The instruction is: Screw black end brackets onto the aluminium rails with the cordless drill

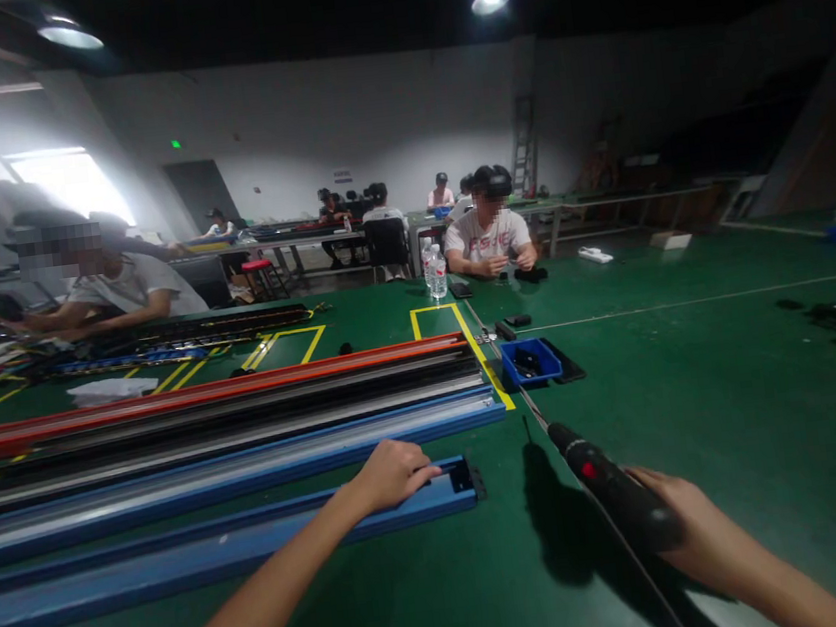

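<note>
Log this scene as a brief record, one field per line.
Left hand: on the nearest blue rail, near its black end piece
Right hand: holding a black electric screwdriver
Beyond left hand: blue, black and orange-red rails
Blue bin: dark parts inside
Across green table: person in white shirt, beside clear bottles

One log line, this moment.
left hand: on nearest blue rail, by end cap | right hand: holding power screwdriver, off rail | blue bin: black items inside
</note>
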### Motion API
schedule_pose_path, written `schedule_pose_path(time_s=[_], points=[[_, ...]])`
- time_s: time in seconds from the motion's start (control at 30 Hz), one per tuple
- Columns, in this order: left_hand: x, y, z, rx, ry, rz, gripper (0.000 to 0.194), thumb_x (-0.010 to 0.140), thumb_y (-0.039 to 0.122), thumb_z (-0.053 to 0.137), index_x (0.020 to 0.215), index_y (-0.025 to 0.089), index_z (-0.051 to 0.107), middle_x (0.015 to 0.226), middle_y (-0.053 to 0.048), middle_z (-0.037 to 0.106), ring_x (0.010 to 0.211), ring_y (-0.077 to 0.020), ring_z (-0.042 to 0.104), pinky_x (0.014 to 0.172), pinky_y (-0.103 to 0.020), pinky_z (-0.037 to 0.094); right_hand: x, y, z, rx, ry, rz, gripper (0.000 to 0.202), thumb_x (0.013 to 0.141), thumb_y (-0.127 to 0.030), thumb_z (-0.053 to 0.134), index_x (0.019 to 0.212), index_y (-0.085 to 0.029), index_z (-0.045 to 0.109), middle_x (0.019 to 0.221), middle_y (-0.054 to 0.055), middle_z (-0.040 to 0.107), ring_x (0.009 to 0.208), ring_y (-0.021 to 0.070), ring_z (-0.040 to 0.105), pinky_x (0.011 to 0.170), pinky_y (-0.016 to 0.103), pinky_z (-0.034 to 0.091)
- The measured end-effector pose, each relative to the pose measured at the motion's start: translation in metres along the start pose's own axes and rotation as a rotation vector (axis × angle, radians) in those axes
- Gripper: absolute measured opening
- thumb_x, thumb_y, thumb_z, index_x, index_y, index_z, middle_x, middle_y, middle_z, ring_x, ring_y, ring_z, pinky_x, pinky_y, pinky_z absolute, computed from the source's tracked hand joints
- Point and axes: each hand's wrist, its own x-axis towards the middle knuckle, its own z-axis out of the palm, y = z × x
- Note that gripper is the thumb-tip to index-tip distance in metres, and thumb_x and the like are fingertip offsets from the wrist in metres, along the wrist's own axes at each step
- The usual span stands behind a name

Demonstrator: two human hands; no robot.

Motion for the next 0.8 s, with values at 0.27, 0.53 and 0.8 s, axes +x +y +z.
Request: schedule_pose_path(time_s=[0.27, 0.53, 0.8], points=[[0.037, 0.019, 0.01, 0.006, -0.028, 0.028, 0.055, 0.111, 0.046, 0.053, 0.071, 0.015, 0.074, 0.068, -0.006, 0.071, 0.061, -0.0164, 0.062, 0.059, -0.027, 0.029, 0.026, 0.031, 0.007, -0.444, -0.103, -0.103, 0.038, 0.089, -0.01, 0.055, 0.125, -0.014, 0.068, 0.117, 0.021, 0.077, 0.1, 0.0337, 0.08, 0.088, 0.047, 0.064], [0.056, 0.032, 0.004, -0.057, -0.067, 0.007, 0.043, 0.109, 0.045, 0.058, 0.086, 0.017, 0.08, 0.082, -0.005, 0.078, 0.075, -0.0177, 0.071, 0.068, -0.026, 0.042, 0.057, 0.023, -0.015, -0.363, -0.223, -0.107, 0.038, 0.094, -0.008, 0.054, 0.129, -0.013, 0.067, 0.118, 0.02, 0.075, 0.104, 0.0304, 0.078, 0.093, 0.042, 0.061], [-0.029, 0.002, -0.028, -0.073, -0.011, -0.159, 0.043, 0.114, 0.043, 0.043, 0.119, 0.019, 0.079, 0.112, -0.01, 0.081, 0.102, -0.0223, 0.074, 0.092, -0.033, 0.055, 0.061, 0.032, -0.036, -0.243, -0.318, -0.143, 0.045, 0.092, -0.007, 0.051, 0.135, -0.013, 0.064, 0.122, 0.019, 0.072, 0.103, 0.0286, 0.076, 0.092, 0.04, 0.06]])
